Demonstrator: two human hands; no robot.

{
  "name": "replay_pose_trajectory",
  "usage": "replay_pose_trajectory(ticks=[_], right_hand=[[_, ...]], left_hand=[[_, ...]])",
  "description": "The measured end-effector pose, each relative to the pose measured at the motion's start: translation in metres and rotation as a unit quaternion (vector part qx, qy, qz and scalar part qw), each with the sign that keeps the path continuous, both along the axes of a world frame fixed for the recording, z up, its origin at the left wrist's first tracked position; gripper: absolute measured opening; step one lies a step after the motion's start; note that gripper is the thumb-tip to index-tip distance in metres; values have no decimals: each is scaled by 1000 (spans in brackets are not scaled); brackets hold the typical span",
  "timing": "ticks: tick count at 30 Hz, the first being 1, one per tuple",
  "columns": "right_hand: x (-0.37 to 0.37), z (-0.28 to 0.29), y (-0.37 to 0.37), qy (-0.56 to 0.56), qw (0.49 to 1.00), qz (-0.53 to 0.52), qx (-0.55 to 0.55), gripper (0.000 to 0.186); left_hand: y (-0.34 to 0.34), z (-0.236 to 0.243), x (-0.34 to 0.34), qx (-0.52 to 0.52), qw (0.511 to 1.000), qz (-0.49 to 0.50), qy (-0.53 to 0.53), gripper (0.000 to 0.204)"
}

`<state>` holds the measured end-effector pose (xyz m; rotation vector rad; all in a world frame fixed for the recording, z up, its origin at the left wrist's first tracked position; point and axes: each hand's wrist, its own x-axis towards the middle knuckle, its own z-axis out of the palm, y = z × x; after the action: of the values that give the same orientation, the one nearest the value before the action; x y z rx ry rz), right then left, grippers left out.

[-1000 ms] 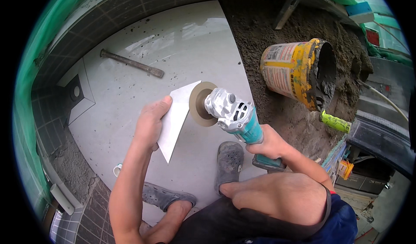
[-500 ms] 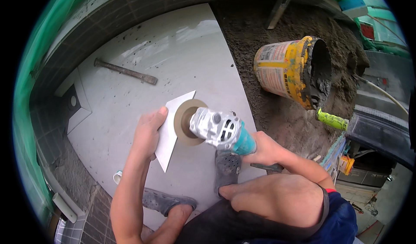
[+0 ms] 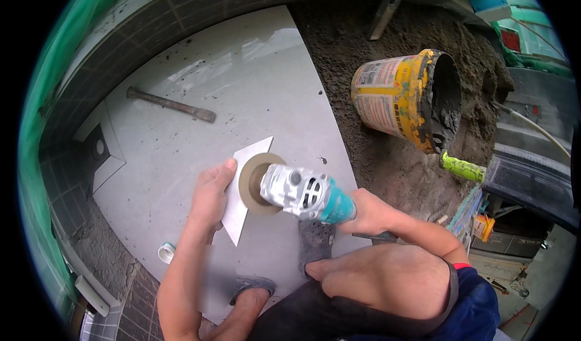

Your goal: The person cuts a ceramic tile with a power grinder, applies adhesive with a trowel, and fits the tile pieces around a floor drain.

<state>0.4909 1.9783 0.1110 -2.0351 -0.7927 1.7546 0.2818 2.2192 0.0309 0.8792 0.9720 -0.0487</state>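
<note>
My left hand (image 3: 212, 192) grips a small white tile piece (image 3: 236, 225) by its left side, thumb along the edge, holding it up off the floor. In my right hand (image 3: 368, 211) is a teal and silver angle grinder (image 3: 305, 191), held by its body. Its tan round disc (image 3: 247, 183) overlaps the right edge of the tile piece, where that edge has an angled notch. Whether the disc is spinning I cannot tell. Below the grinder is one of my dark clogs (image 3: 316, 241).
Large pale floor tiles (image 3: 163, 138) lie under me, with a rusty metal bar (image 3: 172, 103) and crumbs on them. A yellow bucket (image 3: 387, 96) of mortar lies tipped on the dark mortar bed (image 3: 339, 50). By its mouth is a green handle (image 3: 463, 166). A white ring (image 3: 166, 252) sits left.
The tile piece and the grinder have shifted slightly nearer to me together, the disc still at the tile's edge. My view has moved a little. Both grips are the same.
</note>
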Motion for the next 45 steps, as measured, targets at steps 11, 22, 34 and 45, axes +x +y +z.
replay_pose_trajectory(ticks=[11, 22, 34, 45], right_hand=[[16, -12, -2, -5, 997, -70, -14, 24], [-6, 13, 0, 10, 999, 43, -9, 35], [9, -4, -4, -11, 1000, -3, -25, 27], [-12, 17, 8, 33, 995, 93, -30, 41]], left_hand=[[0, 8, -1, 4, 1000, 6, 29, 46], [-3, -7, -6, -19, 999, 31, -3, 46], [-6, -1, -6, 5, 999, 28, 35, 49], [0, -6, 0, -34, 997, 59, 28, 48]])
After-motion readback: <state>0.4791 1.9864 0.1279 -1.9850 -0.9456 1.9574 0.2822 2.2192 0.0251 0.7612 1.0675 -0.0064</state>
